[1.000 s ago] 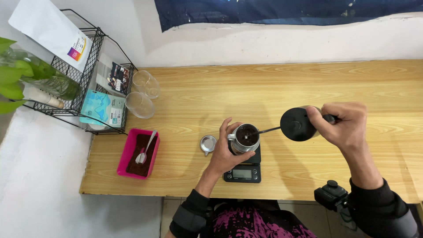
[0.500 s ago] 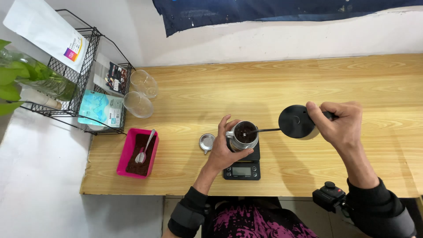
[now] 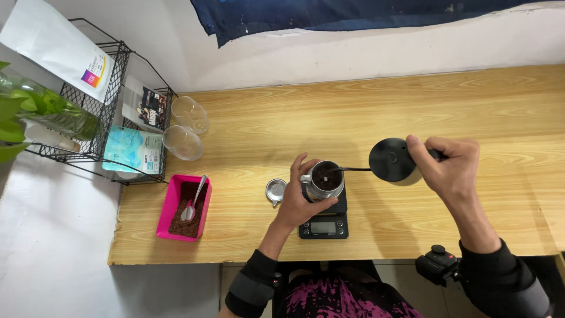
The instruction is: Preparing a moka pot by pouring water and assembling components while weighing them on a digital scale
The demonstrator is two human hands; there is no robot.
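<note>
Spanning a white wall, wooden table (image 3: 412, 106); right hand (image 3: 450, 165) grips kettle (image 3: 391, 160).

A light wooden table (image 3: 412, 112) carries a black digital scale (image 3: 323, 224); left of the scale lie a small metal lid (image 3: 275, 190), a pink tray (image 3: 174, 207), two upturned glasses (image 3: 182, 142)
</note>
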